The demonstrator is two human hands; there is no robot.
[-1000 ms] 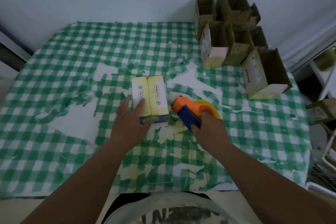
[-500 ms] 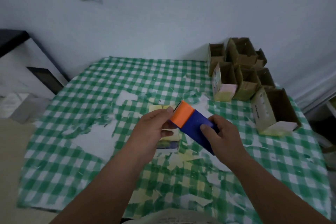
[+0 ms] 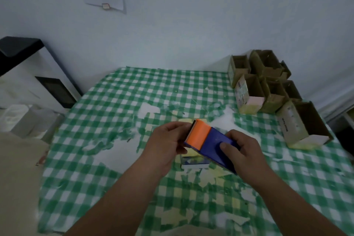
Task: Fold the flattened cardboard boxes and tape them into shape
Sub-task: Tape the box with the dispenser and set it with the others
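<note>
Folded box (image 3: 194,161) lies low of centre on the checked table (image 3: 107,113), mostly hidden under the tape dispenser (image 3: 208,143) gripped by right hand (image 3: 241,151) while left hand (image 3: 168,143) pinches its orange end, taping seemingly pending, several finished boxes (image 3: 268,86) upper right.

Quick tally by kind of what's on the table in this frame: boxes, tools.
open folded boxes, clustered at the right rear: 7
box lying at centre: 1
tape dispenser: 1
total: 9
</note>
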